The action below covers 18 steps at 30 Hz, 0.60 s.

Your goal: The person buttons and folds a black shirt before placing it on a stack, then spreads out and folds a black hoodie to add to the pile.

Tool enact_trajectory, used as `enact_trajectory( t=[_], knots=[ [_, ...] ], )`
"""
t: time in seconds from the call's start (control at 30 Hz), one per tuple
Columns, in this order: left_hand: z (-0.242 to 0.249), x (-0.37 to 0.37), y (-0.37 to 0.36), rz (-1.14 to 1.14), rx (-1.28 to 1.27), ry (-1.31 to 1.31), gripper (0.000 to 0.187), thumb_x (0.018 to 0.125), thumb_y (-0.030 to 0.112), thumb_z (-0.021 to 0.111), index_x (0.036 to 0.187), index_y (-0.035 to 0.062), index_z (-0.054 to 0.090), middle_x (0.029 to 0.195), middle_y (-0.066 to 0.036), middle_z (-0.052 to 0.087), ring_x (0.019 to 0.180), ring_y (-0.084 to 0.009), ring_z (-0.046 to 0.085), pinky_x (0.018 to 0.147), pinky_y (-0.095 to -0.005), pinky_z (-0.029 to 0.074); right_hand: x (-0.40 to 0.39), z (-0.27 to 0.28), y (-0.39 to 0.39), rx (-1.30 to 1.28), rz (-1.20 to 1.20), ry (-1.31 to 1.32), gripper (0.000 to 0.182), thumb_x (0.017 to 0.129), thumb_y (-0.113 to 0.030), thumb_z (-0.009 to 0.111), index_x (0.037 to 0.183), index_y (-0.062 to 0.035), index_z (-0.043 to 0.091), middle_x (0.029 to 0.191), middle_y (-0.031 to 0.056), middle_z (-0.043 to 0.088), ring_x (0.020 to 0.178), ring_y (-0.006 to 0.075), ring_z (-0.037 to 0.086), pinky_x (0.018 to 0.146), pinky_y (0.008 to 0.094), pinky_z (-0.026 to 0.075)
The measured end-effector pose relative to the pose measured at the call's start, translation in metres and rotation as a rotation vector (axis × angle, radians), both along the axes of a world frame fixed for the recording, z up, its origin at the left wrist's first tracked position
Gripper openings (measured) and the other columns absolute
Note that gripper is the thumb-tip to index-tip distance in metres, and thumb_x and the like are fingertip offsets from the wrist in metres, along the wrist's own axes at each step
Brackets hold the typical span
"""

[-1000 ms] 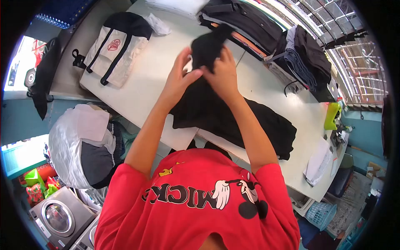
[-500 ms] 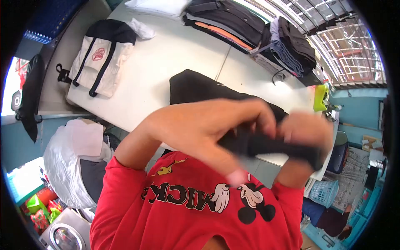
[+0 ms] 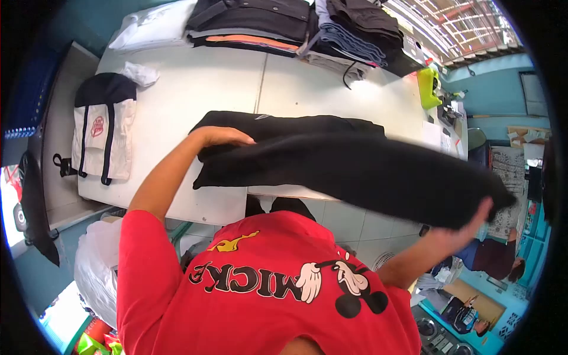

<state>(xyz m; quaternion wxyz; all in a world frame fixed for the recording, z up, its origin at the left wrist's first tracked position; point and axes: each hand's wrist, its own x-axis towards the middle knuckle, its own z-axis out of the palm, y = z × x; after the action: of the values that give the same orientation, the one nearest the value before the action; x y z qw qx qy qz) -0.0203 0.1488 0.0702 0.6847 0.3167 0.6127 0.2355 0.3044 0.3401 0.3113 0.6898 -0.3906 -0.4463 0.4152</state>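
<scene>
A long black garment that looks like trousers (image 3: pixel 355 165) stretches from the table across my front, a small grey mark near its far left edge. My left hand (image 3: pixel 225 136) rests at its left end, fingers together with their tips down in a fold and the thumb hidden. At the lower right, my right hand (image 3: pixel 464 231) grips the other end, held out past the table edge. That end and the right hand are smeared by motion. More of the black cloth lies folded on the white table (image 3: pixel 177 118) behind the raised part.
A cream and black bag (image 3: pixel 103 133) lies at the left, with a small white cloth (image 3: pixel 141 74) behind it. Folded clothes (image 3: pixel 248 26) are stacked along the back. A lime-green object (image 3: pixel 428 87) stands at the back right. Two people (image 3: pixel 494 257) are at the far right.
My hands were close together before my chest with bunched black cloth; now they are wide apart and the garment is spread between them. The view has shifted, showing the table lower and further left.
</scene>
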Motion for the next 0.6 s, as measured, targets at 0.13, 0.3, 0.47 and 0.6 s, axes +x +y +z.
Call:
enact_trajectory(
  t=[0.13, 0.3, 0.47, 0.6],
  knots=[
    [0.008, -0.026, -0.002, 0.259, -0.157, 0.144, 0.067, 0.076, 0.057, 0.047, 0.118, 0.0049, 0.049, 0.122, -0.011, 0.045, 0.11, -0.0194, 0.041, 0.096, -0.0283, 0.027, 0.057, -0.105, 0.118, -0.498, 0.351, 0.146, 0.037, 0.076, -0.027, 0.062, 0.108, -0.0087, 0.054, 0.105, 0.0081, 0.058, 0.098, 0.0234, 0.054, 0.087, 0.0398, 0.043],
    [0.011, -0.046, -0.009, 0.146, -0.09, 0.296, 0.063, 0.07, 0.049, 0.059, 0.111, 0.0029, 0.049, 0.108, -0.01, 0.05, 0.102, -0.019, 0.043, 0.091, -0.0297, 0.032, 0.115, -0.331, 0.18, -1.125, 0.512, 0.108, 0.035, 0.073, -0.033, 0.066, 0.1, -0.0138, 0.055, 0.099, 0.0013, 0.057, 0.092, 0.0161, 0.05, 0.071, 0.0288, 0.038],
    [-0.005, -0.037, -0.029, 0.39, 0.078, 0.398, 0.056, 0.071, 0.025, 0.066, 0.114, -0.0055, 0.046, 0.109, -0.011, 0.052, 0.102, -0.0188, 0.046, 0.089, -0.0275, 0.035, 0.089, -0.326, 0.175, -0.984, 0.222, -0.029, 0.029, 0.075, -0.012, 0.062, 0.102, -0.0125, 0.053, 0.099, 0.0035, 0.056, 0.079, 0.0177, 0.056, 0.064, 0.0306, 0.043],
    [0.027, -0.041, -0.034, 0.519, -0.136, 0.306, 0.052, 0.075, 0.023, 0.062, 0.116, -0.0053, 0.046, 0.114, -0.014, 0.051, 0.107, -0.0183, 0.046, 0.092, -0.0257, 0.034, 0.085, -0.292, 0.18, -0.753, 0.257, 0.042, 0.036, 0.075, -0.007, 0.06, 0.109, -0.0114, 0.05, 0.102, 0.0038, 0.056, 0.09, 0.0199, 0.055, 0.073, 0.0368, 0.045]
  ],
)
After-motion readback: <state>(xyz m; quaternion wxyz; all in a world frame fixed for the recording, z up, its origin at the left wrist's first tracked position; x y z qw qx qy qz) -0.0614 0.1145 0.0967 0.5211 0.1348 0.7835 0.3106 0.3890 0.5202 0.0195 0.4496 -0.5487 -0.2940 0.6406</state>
